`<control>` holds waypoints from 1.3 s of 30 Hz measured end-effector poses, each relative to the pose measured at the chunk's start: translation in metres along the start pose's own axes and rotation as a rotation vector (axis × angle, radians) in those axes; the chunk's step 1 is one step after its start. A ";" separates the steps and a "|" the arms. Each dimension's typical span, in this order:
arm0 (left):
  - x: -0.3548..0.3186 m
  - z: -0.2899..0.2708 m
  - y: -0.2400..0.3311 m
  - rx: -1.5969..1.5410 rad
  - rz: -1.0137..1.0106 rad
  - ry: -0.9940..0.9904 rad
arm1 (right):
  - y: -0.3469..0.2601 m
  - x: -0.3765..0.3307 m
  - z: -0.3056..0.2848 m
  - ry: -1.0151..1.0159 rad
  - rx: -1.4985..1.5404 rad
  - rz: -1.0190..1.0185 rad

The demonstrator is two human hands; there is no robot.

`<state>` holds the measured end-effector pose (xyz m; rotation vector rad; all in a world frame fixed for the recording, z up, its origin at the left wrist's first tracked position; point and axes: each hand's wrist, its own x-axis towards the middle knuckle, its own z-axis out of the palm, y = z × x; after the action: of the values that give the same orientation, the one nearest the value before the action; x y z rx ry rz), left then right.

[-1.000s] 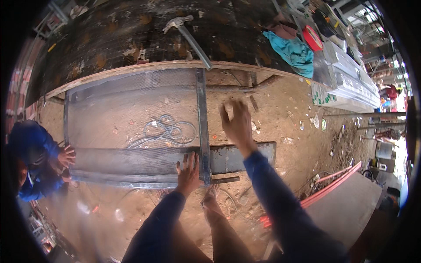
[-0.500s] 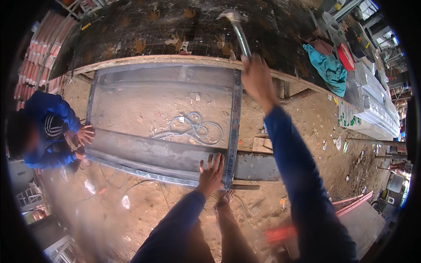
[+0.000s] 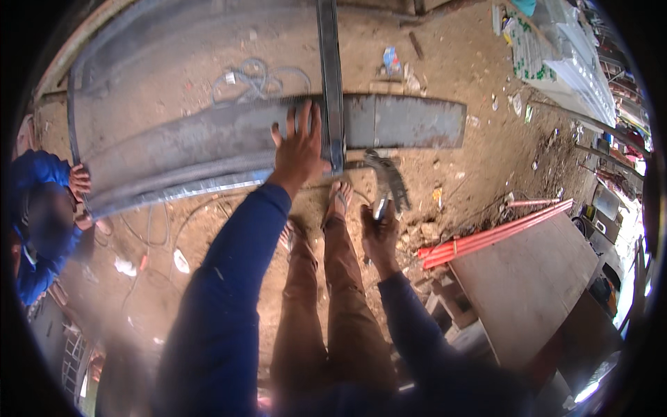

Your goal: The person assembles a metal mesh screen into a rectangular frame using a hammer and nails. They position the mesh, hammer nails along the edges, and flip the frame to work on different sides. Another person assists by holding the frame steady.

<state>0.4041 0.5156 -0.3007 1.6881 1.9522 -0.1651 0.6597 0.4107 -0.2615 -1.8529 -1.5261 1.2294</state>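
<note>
My left hand [image 3: 299,149] lies with fingers spread on the mesh of a screen frame [image 3: 332,76], close to its near right corner. In my right hand [image 3: 381,240] is a hammer [image 3: 389,181], gripped by its handle. The hammer's head is just right of that corner and looks apart from the frame. Under the mesh runs a flat grey metal plank [image 3: 420,121], which sticks out to the right. At the frame's left end, a co-worker's hands [image 3: 80,182] rest on the edge.
A coiled hose [image 3: 260,83] shows through the mesh on the dirt floor. Orange-red pipes [image 3: 497,233] lie along a board [image 3: 528,278] at right. Stacked metal profiles [image 3: 577,62] stand far right. My bare feet [image 3: 339,198] are close to the frame's near edge.
The hammer has come down and toward me, from raised over the far tabletop to beside the frame's near corner. My view has tilted nearer; my left hand stays on the mesh.
</note>
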 end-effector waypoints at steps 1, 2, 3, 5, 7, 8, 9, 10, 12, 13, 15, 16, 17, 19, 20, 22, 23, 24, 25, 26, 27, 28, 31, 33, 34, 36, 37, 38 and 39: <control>-0.001 -0.003 -0.003 0.005 -0.006 -0.016 | 0.009 -0.011 0.007 -0.100 0.055 0.188; -0.004 -0.008 -0.005 0.008 -0.013 -0.031 | 0.013 -0.019 0.012 -0.197 0.107 0.377; -0.010 -0.008 -0.012 0.025 -0.029 -0.041 | 0.002 -0.021 0.022 -0.190 -0.189 0.205; -0.005 -0.009 -0.011 0.014 -0.009 -0.003 | 0.021 -0.025 0.035 -0.025 -0.150 -0.253; -0.007 0.001 -0.015 0.022 0.003 0.008 | 0.005 -0.021 0.045 -0.004 -0.019 -0.222; -0.006 0.002 -0.013 0.025 0.006 0.005 | 0.012 -0.020 0.045 0.008 -0.037 -0.282; -0.005 0.002 -0.011 0.030 0.009 0.003 | 0.018 -0.018 0.045 0.015 -0.043 -0.336; -0.005 0.002 -0.010 0.035 0.011 0.003 | 0.023 -0.018 0.044 0.022 -0.050 -0.388; -0.004 0.006 -0.009 0.045 0.015 0.011 | 0.023 -0.013 0.044 0.024 -0.040 -0.478; -0.004 0.007 -0.010 0.049 0.017 0.013 | 0.022 -0.015 0.045 0.009 -0.032 -0.438; -0.004 0.009 -0.010 0.058 0.020 0.023 | 0.027 -0.015 0.046 0.015 -0.014 -0.476; -0.004 0.011 -0.010 0.061 0.021 0.029 | 0.030 -0.014 0.047 0.018 -0.005 -0.496; -0.004 0.011 -0.009 0.063 0.025 0.037 | 0.035 -0.011 0.048 -0.027 -0.047 -0.359; -0.002 0.012 -0.007 0.070 0.022 0.042 | 0.045 -0.005 0.050 -0.113 -0.131 -0.084; -0.002 0.011 -0.010 0.077 0.015 0.048 | 0.040 -0.003 0.051 -0.114 -0.080 -0.074; -0.001 0.011 -0.010 0.079 0.008 0.036 | 0.030 0.002 0.049 -0.115 0.023 -0.054; -0.002 0.011 -0.010 0.078 0.005 0.030 | 0.025 0.003 0.048 -0.086 0.031 -0.057; -0.003 0.011 -0.010 0.063 0.010 0.038 | 0.025 0.002 0.043 -0.081 -0.004 -0.094; -0.004 0.011 -0.011 0.047 0.014 0.046 | 0.025 0.000 0.036 -0.076 -0.039 -0.132; -0.006 0.010 -0.009 0.033 0.024 0.053 | 0.028 -0.003 0.035 -0.054 -0.083 -0.202; -0.006 0.007 -0.009 0.045 0.020 0.042 | 0.029 -0.003 0.035 -0.034 -0.126 -0.279; -0.006 0.003 -0.010 0.057 0.017 0.031 | 0.034 -0.003 0.038 0.000 -0.178 -0.390; -0.004 0.009 -0.008 0.085 0.019 0.009 | 0.040 0.003 0.048 -0.105 -0.214 -0.126; -0.002 0.008 -0.010 0.094 0.023 0.019 | 0.031 0.009 0.048 -0.176 -0.181 0.040; 0.000 0.008 -0.011 0.096 0.024 0.024 | 0.026 0.007 0.044 -0.190 -0.169 0.058; -0.002 0.010 -0.012 0.096 0.025 0.030 | 0.013 0.010 0.041 -0.243 -0.172 0.111; -0.005 0.012 -0.012 0.093 0.025 0.032 | 0.010 0.010 0.038 -0.274 -0.190 0.153; -0.004 0.011 -0.011 0.093 0.030 0.040 | 0.017 0.010 0.039 -0.192 -0.178 0.087; -0.004 0.010 -0.011 0.090 0.041 0.062 | 0.024 0.005 0.041 -0.113 -0.170 0.027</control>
<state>0.3973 0.5057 -0.3103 1.8099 1.9803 -0.1896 0.6383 0.4006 -0.3031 -1.9447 -1.7190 1.2715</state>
